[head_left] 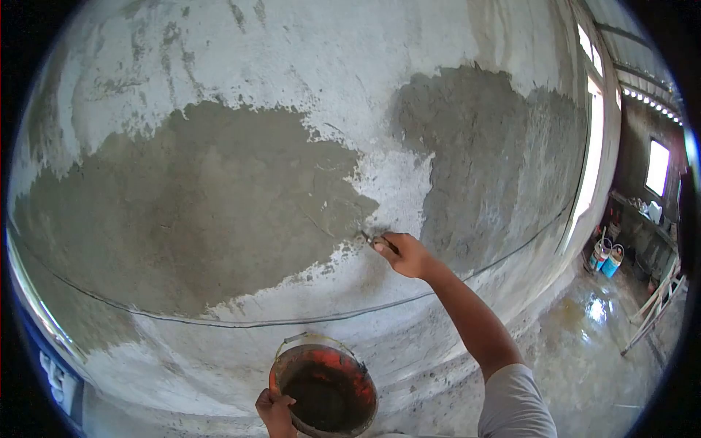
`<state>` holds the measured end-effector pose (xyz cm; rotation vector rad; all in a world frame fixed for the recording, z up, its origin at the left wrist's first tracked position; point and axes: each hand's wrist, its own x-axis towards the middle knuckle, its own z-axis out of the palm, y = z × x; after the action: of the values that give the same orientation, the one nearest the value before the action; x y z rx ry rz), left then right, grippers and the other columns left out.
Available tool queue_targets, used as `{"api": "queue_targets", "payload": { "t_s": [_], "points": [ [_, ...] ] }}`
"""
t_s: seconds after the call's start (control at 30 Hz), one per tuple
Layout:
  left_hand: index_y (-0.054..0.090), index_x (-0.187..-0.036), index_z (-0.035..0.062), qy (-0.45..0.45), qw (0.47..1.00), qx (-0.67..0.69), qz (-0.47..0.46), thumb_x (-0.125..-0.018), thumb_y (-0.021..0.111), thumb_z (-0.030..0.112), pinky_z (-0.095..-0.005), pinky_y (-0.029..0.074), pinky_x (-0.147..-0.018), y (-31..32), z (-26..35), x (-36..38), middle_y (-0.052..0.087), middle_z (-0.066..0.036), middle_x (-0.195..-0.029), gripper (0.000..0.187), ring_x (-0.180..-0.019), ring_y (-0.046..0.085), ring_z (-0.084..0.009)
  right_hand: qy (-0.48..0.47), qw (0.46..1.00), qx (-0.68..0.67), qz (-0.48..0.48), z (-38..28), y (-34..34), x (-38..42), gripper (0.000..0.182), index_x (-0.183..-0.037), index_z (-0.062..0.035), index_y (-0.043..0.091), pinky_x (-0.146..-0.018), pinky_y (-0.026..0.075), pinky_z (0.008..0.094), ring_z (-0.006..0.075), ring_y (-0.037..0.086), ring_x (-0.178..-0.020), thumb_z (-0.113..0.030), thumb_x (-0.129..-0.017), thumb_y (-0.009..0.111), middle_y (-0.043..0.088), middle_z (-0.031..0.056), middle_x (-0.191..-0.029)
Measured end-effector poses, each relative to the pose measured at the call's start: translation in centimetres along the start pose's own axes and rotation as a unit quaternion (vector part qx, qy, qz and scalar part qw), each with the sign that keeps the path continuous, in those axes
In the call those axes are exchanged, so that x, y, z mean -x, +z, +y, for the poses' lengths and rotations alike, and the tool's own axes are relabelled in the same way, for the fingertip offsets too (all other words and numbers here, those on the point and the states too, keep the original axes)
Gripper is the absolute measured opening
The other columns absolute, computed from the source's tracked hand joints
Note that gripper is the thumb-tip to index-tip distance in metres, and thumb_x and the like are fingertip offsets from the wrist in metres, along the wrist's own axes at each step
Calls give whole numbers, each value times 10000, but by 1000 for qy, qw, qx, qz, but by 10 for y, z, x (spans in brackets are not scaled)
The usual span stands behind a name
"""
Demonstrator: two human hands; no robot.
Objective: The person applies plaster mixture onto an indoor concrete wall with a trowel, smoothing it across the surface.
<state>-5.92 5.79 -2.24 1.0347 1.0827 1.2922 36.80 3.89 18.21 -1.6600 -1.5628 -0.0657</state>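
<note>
My right hand [403,254] is closed around the handle of a trowel [367,237]. Its blade lies close against the wall [398,182], and little of it can be made out. This is at the right edge of a broad patch of wet grey plaster [197,197]. Below, my left hand [276,413] grips the rim of an orange-red bucket [369,398], thumb over the edge. Dark grey wet mortar [318,398] lies inside the bucket, whose wire handle [314,337] stands up at the back.
A second grey plaster patch [475,153] covers the wall to the right. A dark cable [241,323] sags across the wall below my right hand. At far right are paint pails [606,255], leaning wooden poles [646,314] and a wet floor [577,328].
</note>
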Motion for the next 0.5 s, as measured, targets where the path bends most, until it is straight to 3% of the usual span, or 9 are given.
{"api": "queue_targets", "payload": {
  "t_s": [0.17,0.23,0.37,0.4,0.5],
  "points": [
    [480,-636,86,-41,997,62,23,-665,651,-73,-319,452,-574,11,20,9,574,-44,-668,235,-607,546,-168,0,1000,-21,2,10,-19,25,356,-923,1,651,-591,442,442,320,512,-560,-339,-1018,603,569,206,-655],
    [480,-643,88,4,998,66,-23,-619,665,-84,-327,463,-570,3,5,-1,576,-38,-674,253,-591,542,-171,-12,997,-23,75,10,-34,11,352,-935,-5,666,-578,447,456,355,538,-558,-342,-1016,608,590,213,-664],
    [454,-638,100,8,1000,28,-8,-568,675,-92,-326,457,-566,6,4,-1,570,-34,-678,301,-595,531,-167,-4,994,61,86,1,-60,-15,413,-931,6,654,-600,445,426,279,500,-577,-390,-1024,584,573,203,-662],
    [446,-639,101,3,1000,29,-11,-564,677,-89,-324,455,-567,5,5,-1,569,-35,-682,308,-596,524,-166,9,996,46,70,15,-60,-18,452,-916,14,637,-614,443,405,222,505,-601,-420,-1026,577,561,167,-650],
    [445,-648,98,18,999,45,-11,-579,672,-82,-322,447,-565,3,3,-4,574,-43,-691,298,-595,512,-163,50,996,-40,57,52,-54,-3,478,-901,18,629,-618,442,394,193,522,-620,-445,-1018,594,557,117,-640]
  ]
}}
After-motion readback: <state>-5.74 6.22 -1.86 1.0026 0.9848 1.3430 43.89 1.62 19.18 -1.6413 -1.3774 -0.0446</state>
